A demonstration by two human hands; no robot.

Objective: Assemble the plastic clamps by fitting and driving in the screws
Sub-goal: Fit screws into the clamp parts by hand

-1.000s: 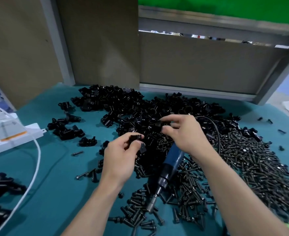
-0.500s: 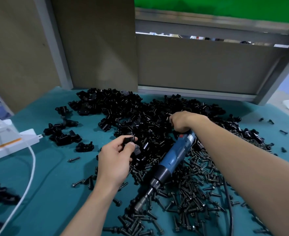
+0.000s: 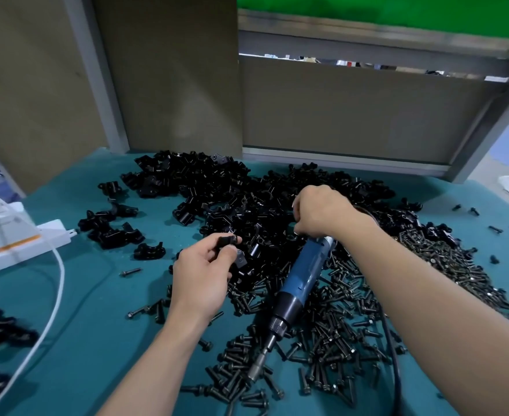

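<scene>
Broadly, the teal bench [image 3: 97,340] carries a heap of black clamp halves [image 3: 217,190] at the back and screws [image 3: 352,310] nearer, the blue screwdriver [image 3: 301,283] lying across them. Seemingly parts are being gathered. The right hand [image 3: 322,211] digs curled into the heap; whether it grips anything I cannot tell. The left hand [image 3: 202,277] pinches one clamp piece [image 3: 227,240]. Next calls for a mating half, then a screw. No writing is legible.

Black clamps [image 3: 217,190] heaped behind scattered black screws [image 3: 340,322].
</scene>
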